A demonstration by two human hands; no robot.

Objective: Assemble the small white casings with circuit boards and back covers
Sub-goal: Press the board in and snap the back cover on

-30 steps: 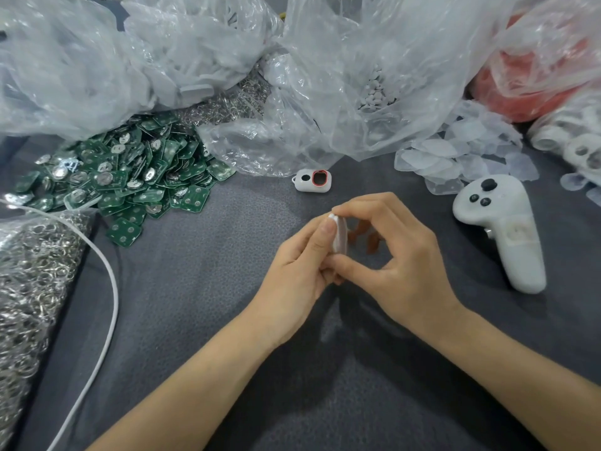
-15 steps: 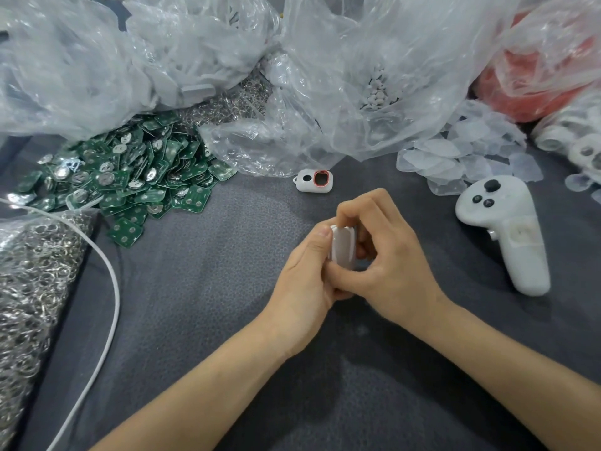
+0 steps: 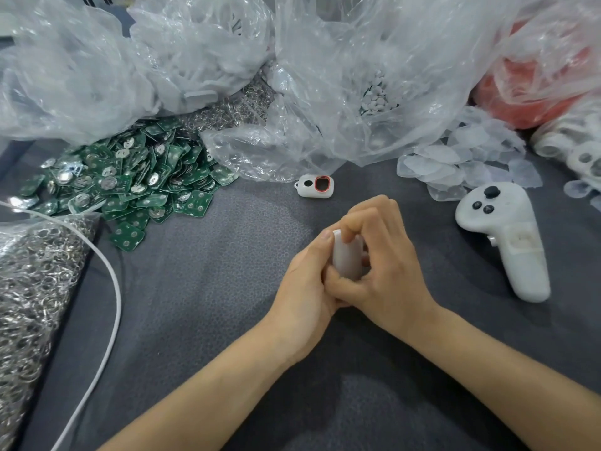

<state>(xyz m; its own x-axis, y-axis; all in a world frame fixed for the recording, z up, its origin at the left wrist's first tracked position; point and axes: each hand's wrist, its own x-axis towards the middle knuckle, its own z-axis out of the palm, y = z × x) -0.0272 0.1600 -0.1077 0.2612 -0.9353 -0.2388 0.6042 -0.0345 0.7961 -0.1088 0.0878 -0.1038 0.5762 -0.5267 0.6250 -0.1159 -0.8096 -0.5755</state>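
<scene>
Both hands meet at the middle of the grey cloth around one small white casing (image 3: pixel 346 258). My left hand (image 3: pixel 305 288) grips its left side, thumb tip on its top edge. My right hand (image 3: pixel 387 265) curls over it from the right, fingertips on its top and thumb underneath. Most of the casing is hidden by fingers. Another white casing with a red-rimmed opening (image 3: pixel 316 186) lies on the cloth further back. A heap of green circuit boards (image 3: pixel 130 183) spreads at the left. Translucent back covers (image 3: pixel 455 164) are piled at the right.
A white game-style controller (image 3: pixel 504 236) lies right of my hands. Clear plastic bags (image 3: pixel 357 76) of parts fill the back, one with red contents (image 3: pixel 536 79). A bag of metal rings (image 3: pixel 32 281) and a white cable (image 3: pixel 110 288) are at the left.
My hands have closed tighter round the casing and sunk slightly toward me. The casing has turned from edge-on to showing its broad face, with my right fingers now curled over its top.
</scene>
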